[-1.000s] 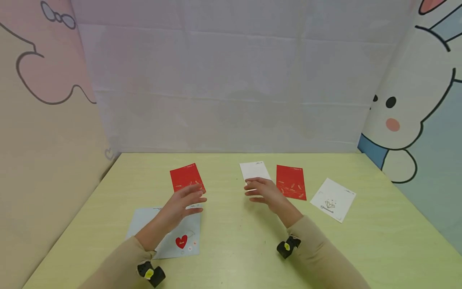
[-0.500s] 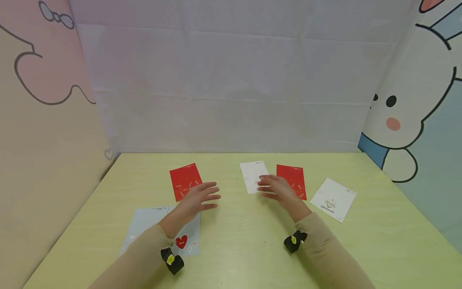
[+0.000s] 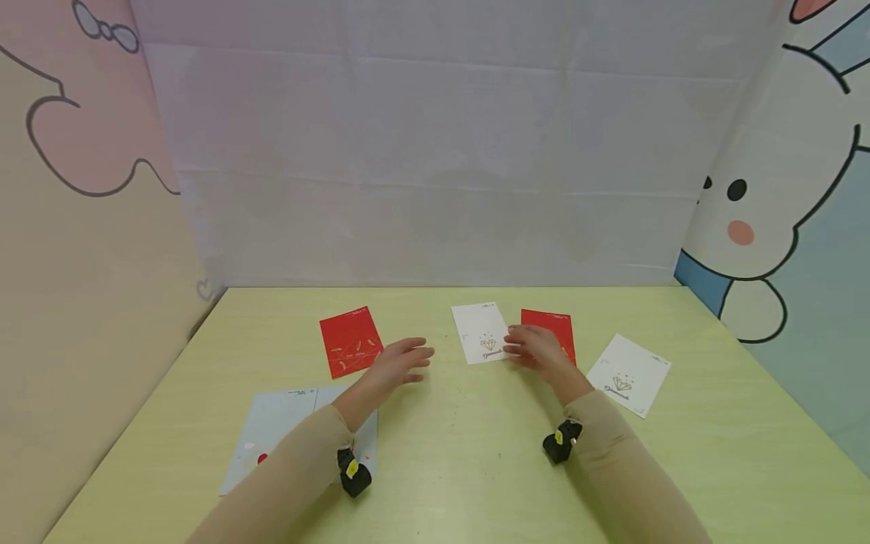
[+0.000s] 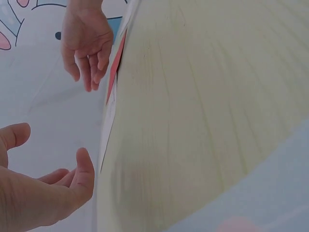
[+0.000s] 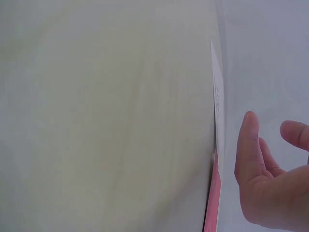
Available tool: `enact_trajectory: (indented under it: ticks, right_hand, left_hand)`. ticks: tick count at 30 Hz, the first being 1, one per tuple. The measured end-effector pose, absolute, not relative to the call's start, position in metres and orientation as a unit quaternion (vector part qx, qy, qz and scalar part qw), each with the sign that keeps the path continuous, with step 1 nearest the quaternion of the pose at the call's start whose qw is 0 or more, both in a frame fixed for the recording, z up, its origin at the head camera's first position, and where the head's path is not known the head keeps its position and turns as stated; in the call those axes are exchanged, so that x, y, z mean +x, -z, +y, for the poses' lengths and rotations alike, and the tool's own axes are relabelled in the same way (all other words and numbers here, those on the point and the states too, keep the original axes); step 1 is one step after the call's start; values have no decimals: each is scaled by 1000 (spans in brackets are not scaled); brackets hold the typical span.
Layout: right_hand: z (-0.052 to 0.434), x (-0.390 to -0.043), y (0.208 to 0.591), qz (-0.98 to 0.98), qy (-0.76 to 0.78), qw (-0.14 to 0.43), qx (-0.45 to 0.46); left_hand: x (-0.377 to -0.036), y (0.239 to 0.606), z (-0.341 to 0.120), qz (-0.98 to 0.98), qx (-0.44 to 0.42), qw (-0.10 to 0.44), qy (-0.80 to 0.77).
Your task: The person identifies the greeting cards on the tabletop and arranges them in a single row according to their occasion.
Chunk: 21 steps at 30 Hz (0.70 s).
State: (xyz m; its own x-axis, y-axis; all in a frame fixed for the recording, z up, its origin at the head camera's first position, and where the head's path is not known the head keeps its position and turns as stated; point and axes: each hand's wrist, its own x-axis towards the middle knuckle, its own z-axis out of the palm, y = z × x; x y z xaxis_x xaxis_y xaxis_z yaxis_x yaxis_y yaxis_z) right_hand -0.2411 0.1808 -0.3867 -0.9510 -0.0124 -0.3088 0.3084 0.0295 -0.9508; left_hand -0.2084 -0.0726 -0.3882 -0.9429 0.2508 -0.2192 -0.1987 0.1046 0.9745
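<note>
Both hands hover over a yellow-green table (image 3: 448, 453) and hold nothing. My left hand (image 3: 401, 363) has relaxed fingers, just right of a red card (image 3: 348, 340) and beyond a pale blue card (image 3: 275, 423). My right hand (image 3: 533, 349) is also relaxed; it hangs over the left part of a second red card (image 3: 553, 325), beside a white card with a diamond print (image 3: 481, 332). The left wrist view shows my left fingers (image 4: 79, 179) spread and the right hand (image 4: 87, 41) beyond them. In the right wrist view my right fingers (image 5: 248, 145) lie near the white card's edge (image 5: 216, 96).
Another white diamond card (image 3: 628, 375) lies at the right of the table. Pale fabric walls with cartoon drawings close the table in at the back and on both sides. Black wrist cameras (image 3: 355, 472) sit on both sleeves.
Both hands drifted to the right. The right hand came off the white card, uncovering its diamond print, and now hangs over the red card. The left hand left the red card's corner.
</note>
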Motion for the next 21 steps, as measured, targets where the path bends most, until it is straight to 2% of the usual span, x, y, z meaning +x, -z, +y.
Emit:
enact_trajectory:
  ticks: [9,21]
  right_hand:
    - [187,-251,387,734,656,107,139]
    - [189,-259,387,747,640,91,153]
  left_hand:
    - [-224,392,-59,731,47,154,-663]
    - [-232,399,-37,709,9,180,-682]
